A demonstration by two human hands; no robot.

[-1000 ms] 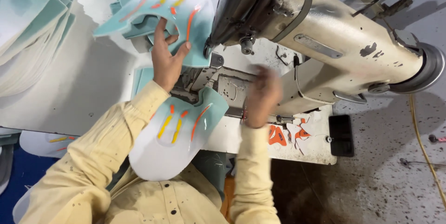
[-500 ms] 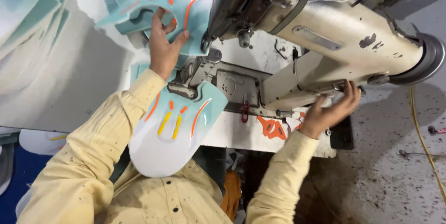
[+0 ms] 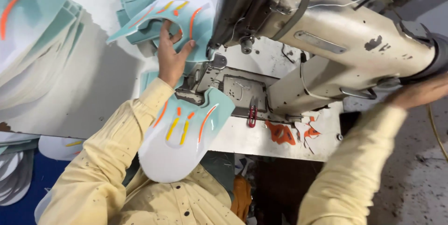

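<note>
A cream industrial sewing machine (image 3: 326, 43) is seen across the white tabletop (image 3: 93, 89), with stacks of teal-and-white shoe upper panels (image 3: 32, 43) at far left. One teal panel with orange and yellow stripes (image 3: 186, 19) is gripped by the left hand (image 3: 171, 57) beside the needle head, and a second panel (image 3: 182, 141) is draped over the tabletop edge. The right hand (image 3: 420, 93) is laid at the machine's handwheel end; its grip cannot be told, being blurred.

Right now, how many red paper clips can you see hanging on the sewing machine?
1. The red paper clip hangs at the front edge of the sewing machine bed, right of the teal-and-white piece lying there. Others may be hidden behind the machine.
</note>
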